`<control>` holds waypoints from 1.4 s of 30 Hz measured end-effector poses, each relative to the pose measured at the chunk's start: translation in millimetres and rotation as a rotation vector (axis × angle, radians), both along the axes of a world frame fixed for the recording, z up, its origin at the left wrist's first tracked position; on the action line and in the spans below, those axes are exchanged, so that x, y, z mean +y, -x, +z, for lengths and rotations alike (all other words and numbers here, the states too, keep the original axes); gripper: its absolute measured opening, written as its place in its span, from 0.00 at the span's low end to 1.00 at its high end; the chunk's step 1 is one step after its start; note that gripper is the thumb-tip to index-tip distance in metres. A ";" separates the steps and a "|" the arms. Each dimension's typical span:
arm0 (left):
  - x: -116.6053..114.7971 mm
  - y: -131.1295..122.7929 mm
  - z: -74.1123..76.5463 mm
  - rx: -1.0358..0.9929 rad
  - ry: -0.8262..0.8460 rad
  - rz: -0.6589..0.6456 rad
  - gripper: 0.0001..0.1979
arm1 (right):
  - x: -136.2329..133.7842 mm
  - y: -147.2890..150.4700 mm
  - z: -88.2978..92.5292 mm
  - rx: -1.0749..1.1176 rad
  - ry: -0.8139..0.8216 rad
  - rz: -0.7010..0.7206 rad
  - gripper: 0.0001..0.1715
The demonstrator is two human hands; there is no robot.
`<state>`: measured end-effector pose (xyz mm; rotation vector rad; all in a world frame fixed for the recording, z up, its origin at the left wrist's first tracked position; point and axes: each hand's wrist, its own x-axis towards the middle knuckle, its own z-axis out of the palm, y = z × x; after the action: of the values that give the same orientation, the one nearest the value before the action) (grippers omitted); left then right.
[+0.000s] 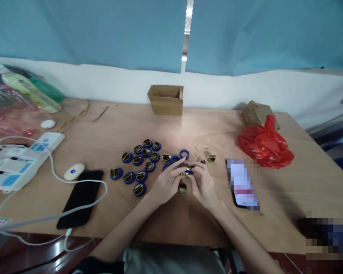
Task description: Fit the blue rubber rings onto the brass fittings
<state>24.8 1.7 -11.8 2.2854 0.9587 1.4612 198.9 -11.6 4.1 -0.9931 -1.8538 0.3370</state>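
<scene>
Near the middle of the table, my left hand (168, 182) and my right hand (203, 184) meet with fingertips closed round one gold-coloured round metal piece with a blue ring (186, 169). Fingers cover part of it. Just beyond them lie loose blue rings (184, 153). A bare gold piece (182, 188) rests between my wrists, another gold piece (166, 158) lies by the rings, and one more gold piece (210, 159) is to the right. On the left are several gold pieces fitted with blue rings (141, 176), each with a bar across its face.
An open cardboard box (168, 104) stands at the back. To the right are a red plastic bag (264, 146), a brown paper package (254, 112) and a lit phone (242, 184). On the left lie a dark phone (81, 199), a cabled power strip (28, 161) and a bottle (31, 91).
</scene>
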 end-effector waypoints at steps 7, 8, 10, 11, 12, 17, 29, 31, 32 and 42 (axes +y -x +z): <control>-3.7 -0.4 -10.1 -0.025 0.003 0.029 0.19 | -5.6 3.3 1.6 0.019 -0.100 -0.059 0.21; -4.6 -0.9 -10.9 -0.032 0.023 0.048 0.18 | -5.5 3.0 1.8 0.015 -0.112 -0.067 0.21; -6.5 -2.2 -11.7 -0.066 0.081 0.095 0.17 | -5.3 2.5 2.9 0.015 -0.127 -0.086 0.22; -7.3 -2.7 -11.6 -0.086 0.113 0.120 0.17 | -5.0 2.4 3.9 0.017 -0.121 -0.095 0.22; -8.0 -3.2 -11.2 -0.103 0.144 0.141 0.17 | -4.7 2.3 5.2 0.020 -0.105 -0.098 0.22; -8.8 -5.5 -3.3 -0.152 0.279 0.154 0.14 | -1.2 1.8 9.4 0.055 0.027 -0.035 0.19; -11.0 -8.5 3.5 -0.094 0.305 0.084 0.13 | 2.1 -2.6 0.9 -0.018 0.035 -0.035 0.09; -10.9 -7.0 3.2 -0.104 0.274 0.084 0.13 | 1.5 -1.8 2.0 0.023 0.056 -0.023 0.09; -11.0 -6.2 3.6 -0.112 0.264 0.092 0.14 | 1.3 -1.2 2.3 0.059 0.075 -0.013 0.09; -12.0 -1.4 6.5 -0.148 0.314 0.110 0.14 | 1.4 -2.3 -6.1 0.168 0.291 0.098 0.07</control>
<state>26.2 -10.4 -5.2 1.9023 1.1897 1.3858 201.2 -10.3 -2.1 -1.0345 -1.7337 0.7432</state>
